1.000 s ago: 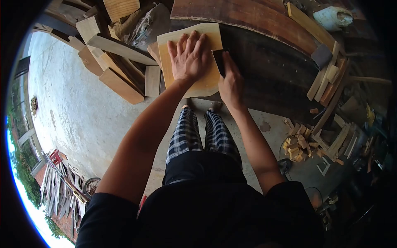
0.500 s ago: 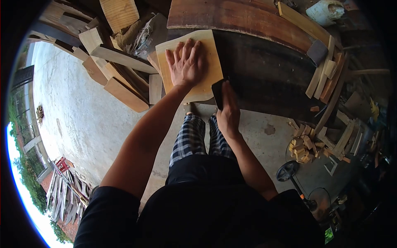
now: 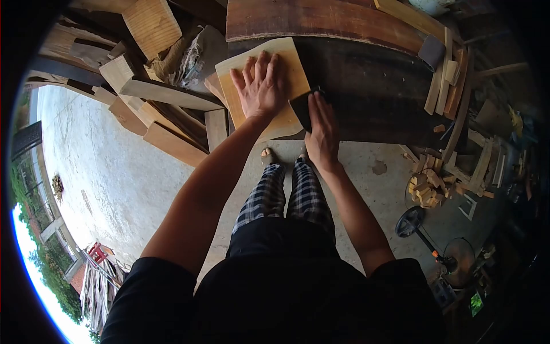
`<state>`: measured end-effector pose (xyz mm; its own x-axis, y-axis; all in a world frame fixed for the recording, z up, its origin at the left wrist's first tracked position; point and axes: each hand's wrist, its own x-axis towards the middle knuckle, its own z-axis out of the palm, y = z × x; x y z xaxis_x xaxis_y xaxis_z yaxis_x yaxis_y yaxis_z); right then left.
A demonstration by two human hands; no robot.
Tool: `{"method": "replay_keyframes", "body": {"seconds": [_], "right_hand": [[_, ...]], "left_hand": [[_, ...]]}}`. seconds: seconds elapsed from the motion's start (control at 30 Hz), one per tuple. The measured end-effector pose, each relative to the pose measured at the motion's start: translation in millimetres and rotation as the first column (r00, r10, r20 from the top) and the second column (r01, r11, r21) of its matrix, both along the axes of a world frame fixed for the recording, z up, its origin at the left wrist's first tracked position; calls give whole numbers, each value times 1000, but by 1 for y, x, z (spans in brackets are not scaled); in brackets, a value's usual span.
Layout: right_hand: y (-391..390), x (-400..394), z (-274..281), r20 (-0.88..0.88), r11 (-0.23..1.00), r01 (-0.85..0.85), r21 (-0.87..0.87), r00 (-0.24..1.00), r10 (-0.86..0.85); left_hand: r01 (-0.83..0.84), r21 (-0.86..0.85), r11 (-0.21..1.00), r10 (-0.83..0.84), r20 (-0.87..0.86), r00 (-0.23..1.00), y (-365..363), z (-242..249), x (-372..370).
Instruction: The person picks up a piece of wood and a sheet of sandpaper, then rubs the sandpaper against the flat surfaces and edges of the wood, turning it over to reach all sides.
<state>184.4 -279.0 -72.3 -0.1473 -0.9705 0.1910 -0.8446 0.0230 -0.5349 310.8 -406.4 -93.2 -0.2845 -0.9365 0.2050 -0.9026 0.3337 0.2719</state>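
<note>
The left hand (image 3: 263, 89), spread flat, grips nothing, pressing the board (image 3: 293, 71); the right hand (image 3: 324, 135), fingers straight, holds a dark pad (image 3: 301, 110) edgewise. Light pressure could let the board skid.

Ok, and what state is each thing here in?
Pale board: lying on the dark bench, under the left hand.
Left hand: palm down, fingers spread.
Dark block: held at the board's edge.
Right hand: holding the block.
Reddish plank: lying flat.
Small offcuts: loosely heaped.
</note>
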Motion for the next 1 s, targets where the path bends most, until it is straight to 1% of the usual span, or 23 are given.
{"method": "replay_keyframes", "body": {"seconds": [0.03, 0.07, 0.17, 0.23, 0.3, 0.37, 0.47, 0.5, 0.57, 0.6, 0.7, 0.77, 0.83, 0.87, 0.9, 0.97, 1.0], "right_hand": [[-17, 0, -2, -64, 1000, -3, -18, 998, 2], [-34, 3, -9, -78, 999, 28, -40, 996, -31], [-26, 5, -7, -80, 999, 51, 0, 996, -51], [6, 4, -7, -76, 999, 34, -1, 997, -34], [20, 4, -1, -137, 998, 3, 70, 991, 7], [0, 3, -5, -123, 998, -20, 61, 992, 28], [-43, 2, -11, -84, 998, -27, -49, 996, 23], [-39, 3, -11, -79, 998, -28, -55, 997, 23], [-11, 0, -9, 5, 998, -54, -40, 999, 54], [9, -2, -5, 25, 997, -75, 3, 997, 75], [18, -3, 5, -19, 994, -93, 64, 995, 94], [-18, -4, 0, -24, 996, -75, 38, 997, 76], [-52, -4, -5, -52, 1000, 3, 15, 999, -2], [-39, -4, -8, -76, 997, 37, 68, 997, -32], [-18, -6, -10, -77, 997, 38, 64, 996, -33], [24, -7, -9, -104, 974, 100, 203, 991, -80], [32, -4, -10, -94, 976, 119, 185, 990, -103]], "left_hand": [[2, 4, 1000, -2, 0, 1000, -1, -3, 1], [0, -15, 1000, 0, 21, 1000, -2, -5, 1], [0, -40, 999, 3, 52, 999, -3, -5, 0], [-5, 18, 1000, 5, 47, 999, 1, 3, 0], [-16, -3, 1000, 17, 47, 999, -2, 0, 1], [1, 2, 1000, -1, 72, 997, 0, -4, 2], [7, 23, 1000, -9, 59, 998, 2, -3, 3], [8, 42, 999, -10, 39, 999, 1, -1, 4], [17, 26, 1000, -17, 13, 1000, -1, -1, 3], [9, 36, 999, -9, 3, 1000, -1, -2, 2], [-12, 39, 999, 12, 12, 1000, 1, -3, 4], [-3, 24, 1000, 3, -13, 1000, 0, -2, 2], [-10, 25, 1000, 10, -6, 1000, 3, -2, 2], [-9, 28, 1000, 9, 5, 1000, 1, 3, 1], [-21, 42, 999, 21, 7, 1000, 0, 4, -1], [-25, 28, 999, 25, 7, 1000, -1, 4, -2], [-24, 13, 1000, 24, 12, 1000, 1, 3, -1]]}}
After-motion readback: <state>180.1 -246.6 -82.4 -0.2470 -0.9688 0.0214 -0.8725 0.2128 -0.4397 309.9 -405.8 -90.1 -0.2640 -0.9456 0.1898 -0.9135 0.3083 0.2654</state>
